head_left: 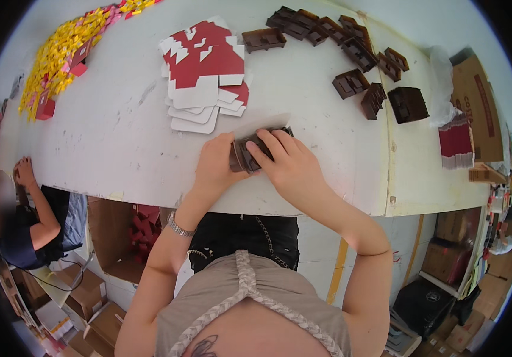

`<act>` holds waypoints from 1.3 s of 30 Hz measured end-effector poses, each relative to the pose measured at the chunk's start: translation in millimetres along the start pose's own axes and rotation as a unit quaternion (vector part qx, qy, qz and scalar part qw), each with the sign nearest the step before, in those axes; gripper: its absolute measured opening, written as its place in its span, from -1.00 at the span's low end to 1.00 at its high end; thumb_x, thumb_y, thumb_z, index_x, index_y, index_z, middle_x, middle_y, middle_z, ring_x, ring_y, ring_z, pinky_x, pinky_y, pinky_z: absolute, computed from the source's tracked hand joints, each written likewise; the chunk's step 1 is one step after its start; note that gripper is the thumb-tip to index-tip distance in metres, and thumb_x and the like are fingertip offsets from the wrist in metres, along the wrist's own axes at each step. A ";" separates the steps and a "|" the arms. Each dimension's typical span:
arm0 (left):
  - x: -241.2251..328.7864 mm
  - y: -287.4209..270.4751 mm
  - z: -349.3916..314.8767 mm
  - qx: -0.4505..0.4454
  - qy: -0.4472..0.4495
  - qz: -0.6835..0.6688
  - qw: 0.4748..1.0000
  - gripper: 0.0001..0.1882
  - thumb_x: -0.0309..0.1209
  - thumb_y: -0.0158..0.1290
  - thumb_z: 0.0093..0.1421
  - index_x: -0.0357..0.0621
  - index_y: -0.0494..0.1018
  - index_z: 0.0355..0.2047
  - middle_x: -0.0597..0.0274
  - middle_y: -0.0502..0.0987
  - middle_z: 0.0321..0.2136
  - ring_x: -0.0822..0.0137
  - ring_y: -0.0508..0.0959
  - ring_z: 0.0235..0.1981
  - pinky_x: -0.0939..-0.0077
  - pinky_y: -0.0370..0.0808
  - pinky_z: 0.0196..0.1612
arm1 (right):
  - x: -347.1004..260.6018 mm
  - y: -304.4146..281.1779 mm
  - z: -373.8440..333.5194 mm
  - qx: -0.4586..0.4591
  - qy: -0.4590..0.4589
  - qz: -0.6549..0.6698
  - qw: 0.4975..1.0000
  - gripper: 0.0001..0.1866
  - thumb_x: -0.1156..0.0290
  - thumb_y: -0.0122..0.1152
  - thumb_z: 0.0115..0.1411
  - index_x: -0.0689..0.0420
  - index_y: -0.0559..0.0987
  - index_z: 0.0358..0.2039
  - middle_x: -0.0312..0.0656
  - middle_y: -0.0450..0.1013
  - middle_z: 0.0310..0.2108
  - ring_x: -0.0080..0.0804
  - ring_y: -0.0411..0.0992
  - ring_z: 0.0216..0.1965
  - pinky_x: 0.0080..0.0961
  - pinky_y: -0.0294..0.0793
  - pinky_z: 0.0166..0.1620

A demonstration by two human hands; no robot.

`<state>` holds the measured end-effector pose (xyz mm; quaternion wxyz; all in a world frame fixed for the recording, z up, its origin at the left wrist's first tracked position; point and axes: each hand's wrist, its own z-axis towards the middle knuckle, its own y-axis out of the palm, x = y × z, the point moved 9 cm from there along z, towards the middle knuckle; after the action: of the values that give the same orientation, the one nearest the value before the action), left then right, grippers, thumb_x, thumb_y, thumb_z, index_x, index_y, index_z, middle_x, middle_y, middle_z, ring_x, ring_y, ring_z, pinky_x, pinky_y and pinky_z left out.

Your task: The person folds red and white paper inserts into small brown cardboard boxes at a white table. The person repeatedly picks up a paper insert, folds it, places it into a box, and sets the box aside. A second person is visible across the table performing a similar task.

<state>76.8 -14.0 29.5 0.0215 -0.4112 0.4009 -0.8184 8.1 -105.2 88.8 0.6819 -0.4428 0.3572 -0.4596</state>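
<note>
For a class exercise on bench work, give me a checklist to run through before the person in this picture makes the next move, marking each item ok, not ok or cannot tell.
1. Left-hand grip touching the dark brown tray: ok, at its left end.
2. Right-hand grip touching that tray: ok, fingers over its top.
3. Inside of that tray visible: cannot tell what it holds; fingers cover much of it.
4. Red-and-white card pieces squared up: not ok, they overlap unevenly.
5. Loose brown trays apart from the hands: ok, farther away, toward the right.
</note>
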 end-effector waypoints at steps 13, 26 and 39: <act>-8.4 8.6 -0.6 0.017 0.025 0.036 0.999 -0.12 -0.25 0.42 -0.32 -0.33 0.25 0.00 0.04 0.42 -0.20 0.04 0.45 -0.20 0.21 0.34 -0.12 | -4.5 7.9 -3.5 0.097 0.056 0.061 0.992 -0.65 0.41 0.24 -0.04 0.20 0.56 -0.18 -0.05 0.40 0.00 -0.18 0.37 -0.09 -0.36 0.49 -0.17; 3.2 3.1 -3.7 0.043 0.068 0.034 0.996 -0.22 -0.29 0.37 -0.24 -0.21 0.29 0.02 0.11 0.45 -0.21 0.12 0.45 -0.13 0.27 0.31 -0.03 | -14.7 11.6 -1.1 -0.013 0.119 0.017 0.993 -0.48 0.16 0.28 -0.03 0.32 0.52 -0.16 0.09 0.35 0.05 0.04 0.36 0.03 -0.16 0.23 0.16; -22.4 -83.3 14.7 0.153 -0.146 0.074 0.975 -0.26 -0.30 0.29 -0.09 -0.22 0.27 0.11 0.03 0.41 -0.02 0.07 0.38 0.06 0.24 0.27 0.14 | 24.0 -25.6 7.8 0.205 0.115 0.076 0.969 -0.78 0.36 0.25 0.02 0.12 0.59 -0.29 -0.21 0.53 -0.32 -0.21 0.44 -0.19 -0.34 0.29 -0.04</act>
<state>126.3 41.2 75.9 0.2029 -0.4873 0.2925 -0.7974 14.8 -130.4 113.5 0.7455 -0.2092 0.3637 -0.5179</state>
